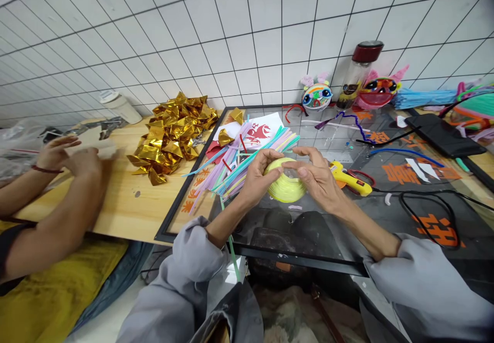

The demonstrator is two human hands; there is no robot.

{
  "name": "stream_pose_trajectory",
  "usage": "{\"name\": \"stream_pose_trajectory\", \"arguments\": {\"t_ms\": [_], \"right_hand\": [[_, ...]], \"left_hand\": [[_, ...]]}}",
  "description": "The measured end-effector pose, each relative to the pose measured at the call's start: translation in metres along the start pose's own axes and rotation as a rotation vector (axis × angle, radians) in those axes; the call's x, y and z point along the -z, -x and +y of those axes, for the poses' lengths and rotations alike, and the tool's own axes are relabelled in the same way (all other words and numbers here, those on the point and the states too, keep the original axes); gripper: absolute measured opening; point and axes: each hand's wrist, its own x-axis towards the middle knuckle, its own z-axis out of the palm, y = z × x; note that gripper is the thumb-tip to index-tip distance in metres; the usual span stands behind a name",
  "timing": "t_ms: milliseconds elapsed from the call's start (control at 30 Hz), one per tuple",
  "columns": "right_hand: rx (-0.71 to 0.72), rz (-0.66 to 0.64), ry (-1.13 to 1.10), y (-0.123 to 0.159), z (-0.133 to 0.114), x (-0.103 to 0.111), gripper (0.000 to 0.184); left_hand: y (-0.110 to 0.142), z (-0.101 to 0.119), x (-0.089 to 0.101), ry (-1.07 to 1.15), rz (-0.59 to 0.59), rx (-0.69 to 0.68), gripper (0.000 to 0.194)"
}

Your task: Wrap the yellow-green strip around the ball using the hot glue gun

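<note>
A pale yellow-green coiled pipe-cleaner disc [284,187] is held between both hands over the glass-topped table [386,214]. My left hand [258,176] wraps its left side with curled fingers. My right hand [318,175] pinches its upper right edge with thumb and fingers. A thin green pipe-cleaner tail [232,250] trails down from the disc toward my lap. Just behind the hands lies a heap of pastel pipe cleaners [239,165].
A yellow glue gun [349,178] with a black cord [428,204] lies to the right. Gold foil shapes [172,134] are piled on the wooden table. Another person's hands [73,157] work at the left. Finished masks [317,96], a jar [360,70] and a black tablet [443,134] stand behind.
</note>
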Motion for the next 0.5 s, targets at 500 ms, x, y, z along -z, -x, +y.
{"name": "stream_pose_trajectory", "arguments": {"t_ms": [500], "right_hand": [[-0.076,0.021,-0.099,0.0008,0.0077,-0.0009,0.070]], "left_hand": [[-0.0044,-0.0046,0.0015,0.026,0.020,0.011,0.031]]}}
